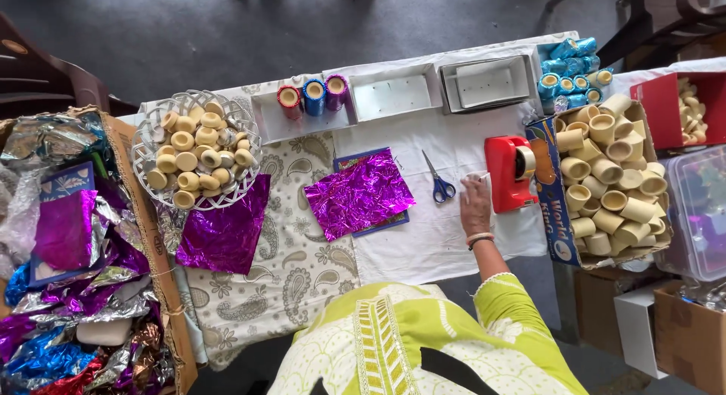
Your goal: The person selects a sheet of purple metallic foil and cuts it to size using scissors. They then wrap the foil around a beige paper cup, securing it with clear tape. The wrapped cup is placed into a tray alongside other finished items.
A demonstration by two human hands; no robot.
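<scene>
Here my right hand (476, 202) lies flat, fingers loosely spread, on the white cloth (446, 236), gripping nothing, fingertips just beside the glossy red plastic tape dispenser (510, 172). Blue-handled steel scissors (439, 180) rest close on its other side. Further along lies a crinkled square of purple foil (359, 193). A cardboard box holds smooth cream cylinders (609, 183). My left hand is out of sight.

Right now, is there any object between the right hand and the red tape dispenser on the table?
Nothing visible. The right hand lies flat on the white cloth, its fingers touching a strip of tape there. The red tape dispenser stands just beside it, with only bare cloth between. The blue-handled scissors lie on the hand's other side.
</scene>
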